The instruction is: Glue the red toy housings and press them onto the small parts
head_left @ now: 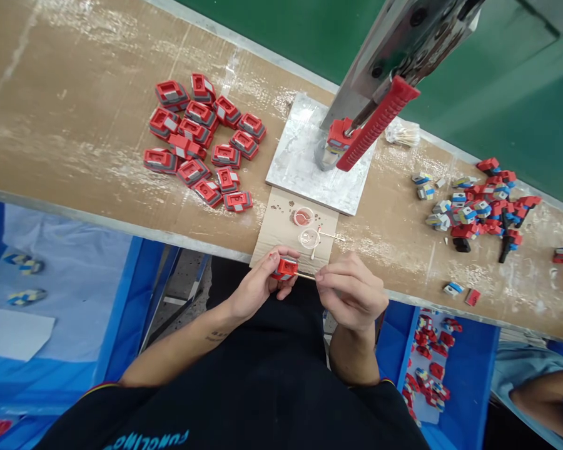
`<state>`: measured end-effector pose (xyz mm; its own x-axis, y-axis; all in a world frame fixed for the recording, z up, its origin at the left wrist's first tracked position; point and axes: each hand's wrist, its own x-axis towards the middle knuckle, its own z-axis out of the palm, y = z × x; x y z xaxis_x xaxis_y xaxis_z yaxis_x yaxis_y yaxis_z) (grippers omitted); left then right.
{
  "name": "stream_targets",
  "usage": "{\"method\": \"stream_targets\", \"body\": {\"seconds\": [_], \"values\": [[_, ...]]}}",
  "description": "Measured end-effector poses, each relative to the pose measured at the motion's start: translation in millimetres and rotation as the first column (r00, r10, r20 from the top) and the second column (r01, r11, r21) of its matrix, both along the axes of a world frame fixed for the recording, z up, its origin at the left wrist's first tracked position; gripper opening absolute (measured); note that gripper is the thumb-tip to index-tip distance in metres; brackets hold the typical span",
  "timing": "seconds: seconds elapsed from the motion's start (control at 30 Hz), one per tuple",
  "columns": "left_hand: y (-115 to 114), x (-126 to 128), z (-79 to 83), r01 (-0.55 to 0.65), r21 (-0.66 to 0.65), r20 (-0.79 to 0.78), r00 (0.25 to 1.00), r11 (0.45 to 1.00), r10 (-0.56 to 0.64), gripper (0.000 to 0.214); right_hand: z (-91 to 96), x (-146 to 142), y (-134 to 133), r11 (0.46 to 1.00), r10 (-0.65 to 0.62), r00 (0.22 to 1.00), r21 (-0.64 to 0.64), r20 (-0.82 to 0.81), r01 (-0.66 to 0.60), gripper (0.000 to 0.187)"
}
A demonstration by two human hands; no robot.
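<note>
My left hand (263, 278) grips a small red plastic toy part (286, 269) with a recess facing up, just over the front edge of the bench. Between the fingertips of my right hand (351, 289) is a thin cotton swab (306, 275), its far end at the red part. Beyond my hands, a cardboard sheet (268, 232) carries a small cup of red paint (303, 217) and a clear cup (309, 238). Two more swabs lie by the cups, one red-tipped (331, 236).
A metal press (356, 81) with a red-gripped lever stands on a pale plate (304, 144). Several red parts (194, 131) sit at the left; red, blue and white pieces (478, 206) lie right. Blue bins (122, 300) flank me. Another person's arm (544, 397) shows at right.
</note>
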<state>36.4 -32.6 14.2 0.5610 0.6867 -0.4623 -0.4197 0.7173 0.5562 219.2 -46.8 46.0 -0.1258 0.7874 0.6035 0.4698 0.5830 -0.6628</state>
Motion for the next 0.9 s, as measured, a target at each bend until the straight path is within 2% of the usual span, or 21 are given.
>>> {"method": "stream_targets", "body": {"seconds": [0.07, 0.13, 0.23, 0.33, 0.43, 0.53, 0.73, 0.8, 0.9], "values": [[0.0, -0.1, -1.2, -0.002, 0.003, 0.007, 1.000, 1.000, 0.002, 0.054, -1.8, 3.5, -0.5, 1.000, -0.024, 0.999, 0.002, -0.031, 0.024, 0.026], [0.0, -0.7, -2.8, 0.002, 0.005, 0.013, 1.000, 1.000, -0.002, 0.052, -6.5, 9.8, 3.1, 0.993, -0.119, 0.991, 0.008, -0.057, 0.119, 0.028], [-0.3, -1.2, -5.7, 0.008, 0.000, 0.015, 1.000, 1.000, -0.008, 0.052, -17.3, 19.4, 16.3, 0.970, -0.242, 0.969, 0.012, 0.044, 0.242, 0.025], [-0.6, 0.1, -8.2, 0.018, -0.017, 0.005, 1.000, 1.000, -0.018, 0.061, -27.8, 22.1, 30.8, 0.981, -0.190, 0.949, 0.010, 0.251, 0.194, 0.019], [-0.5, 2.1, -9.6, 0.018, -0.042, -0.006, 1.000, 0.999, -0.018, 0.072, -32.9, 19.8, 35.5, 0.995, -0.083, 0.943, -0.029, 0.321, 0.098, 0.018], [0.2, 2.4, -9.8, 0.034, -0.049, -0.001, 0.999, 0.998, -0.034, 0.074, -30.4, 20.4, 29.2, 0.995, -0.047, 0.961, -0.072, 0.273, 0.069, 0.020], [0.3, 0.4, -9.2, 0.044, -0.047, 0.000, 0.999, 0.998, -0.045, 0.067, -12.8, 23.1, 8.8, 0.965, -0.262, 0.965, 0.013, -0.002, 0.262, 0.024], [-0.6, 0.2, -8.7, 0.032, -0.044, 0.013, 0.999, 0.999, -0.031, 0.060, -7.4, 16.6, 4.3, 0.974, -0.222, 0.973, 0.032, -0.067, 0.224, 0.022], [-1.9, -0.6, -7.0, -0.001, -0.031, 0.044, 0.999, 1.000, 0.002, 0.050, -2.4, 3.3, 1.0, 0.995, -0.089, 0.991, 0.035, -0.103, 0.093, 0.015]]}}
